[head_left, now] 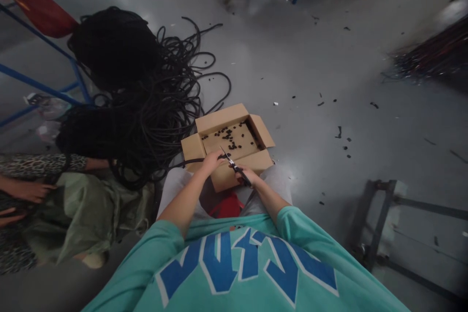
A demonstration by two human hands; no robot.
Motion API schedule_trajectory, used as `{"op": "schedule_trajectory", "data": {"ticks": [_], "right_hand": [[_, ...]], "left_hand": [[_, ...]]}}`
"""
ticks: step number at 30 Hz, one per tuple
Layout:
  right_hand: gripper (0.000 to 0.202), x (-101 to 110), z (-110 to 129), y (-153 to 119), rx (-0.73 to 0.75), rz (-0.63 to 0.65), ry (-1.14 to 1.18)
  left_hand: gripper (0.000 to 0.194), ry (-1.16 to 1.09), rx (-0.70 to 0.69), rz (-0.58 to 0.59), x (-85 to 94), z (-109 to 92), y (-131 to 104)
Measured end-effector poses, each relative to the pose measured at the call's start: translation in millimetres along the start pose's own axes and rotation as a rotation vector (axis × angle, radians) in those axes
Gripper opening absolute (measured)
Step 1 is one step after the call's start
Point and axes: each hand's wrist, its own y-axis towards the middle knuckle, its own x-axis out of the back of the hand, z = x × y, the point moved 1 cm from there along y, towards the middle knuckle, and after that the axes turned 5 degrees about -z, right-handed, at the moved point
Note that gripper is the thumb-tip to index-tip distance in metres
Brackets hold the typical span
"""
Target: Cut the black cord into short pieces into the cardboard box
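Grey concrete floor [292, 58], scattered with black offcuts. Black cord [190, 161] pinched in closed left hand [211, 161], just over near edge of cardboard box [228, 144]. Scissors [234, 166] gripped in right hand [248, 175], blades at cord beside box. Cut black pieces [230, 139] inside box. Large cord tangle [146, 107] left of box. Another person's hands [25, 190] far left of box.

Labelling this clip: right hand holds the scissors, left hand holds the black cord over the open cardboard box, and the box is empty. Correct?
Not quite. The head view shows the cardboard box is not empty: small black cut pieces lie scattered on its bottom. The rest holds: the right hand grips the scissors, and the left hand holds the black cord at the box's near edge.
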Motion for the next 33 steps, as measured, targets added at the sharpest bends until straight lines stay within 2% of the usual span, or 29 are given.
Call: {"op": "schedule_trajectory", "data": {"ticks": [8, 11, 15, 19, 27, 33], "right_hand": [[0.065, 2, -4, 5, 0.031, -0.006, 0.013], [0.063, 5, -3, 4, 0.097, 0.073, 0.088], [0.061, 8, -3, 3, 0.119, 0.195, 0.174], [0.062, 7, -3, 3, 0.096, 0.156, 0.143], [0.065, 1, 3, -2, 0.031, 0.039, 0.056], [0.064, 2, -2, 5, 0.014, -0.019, -0.004]], "left_hand": [[0.015, -0.083, -0.029, -0.032, -2.9, 4, 6], [0.014, -0.162, -0.057, -0.048, -1.2, 4, 6], [0.008, -0.336, -0.109, 0.017, 2.3, 4, 6], [0.007, -0.497, -0.053, 0.079, 2.6, 6, 9], [0.019, -0.298, 0.002, -0.014, -0.6, 5, 7], [0.022, -0.171, 0.036, -0.022, -0.6, -2, 6]]}}
